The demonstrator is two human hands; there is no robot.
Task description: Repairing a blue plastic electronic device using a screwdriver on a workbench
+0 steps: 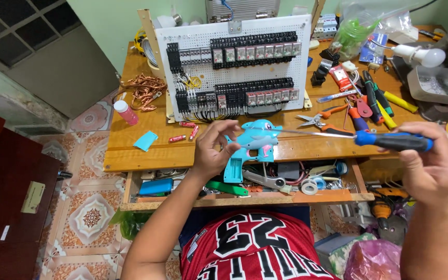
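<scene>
Left hand (214, 150) fingers curled loosely around blue dolphin toy gun (252, 145), above counter (130, 150) front edge; right hand (429, 163) fingers clenched on blue-handled screwdriver (390, 140), tip touching toy

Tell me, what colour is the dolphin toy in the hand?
Light blue dolphin toy with a pink patch, held in the left hand; head view shows it.

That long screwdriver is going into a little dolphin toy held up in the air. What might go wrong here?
The left hand holds the blue dolphin toy gun unsupported above the wooden bench, so the screwdriver in the right hand could slip and jab the fingers. Any screw that comes out might drop into the cluttered tray below.
</scene>
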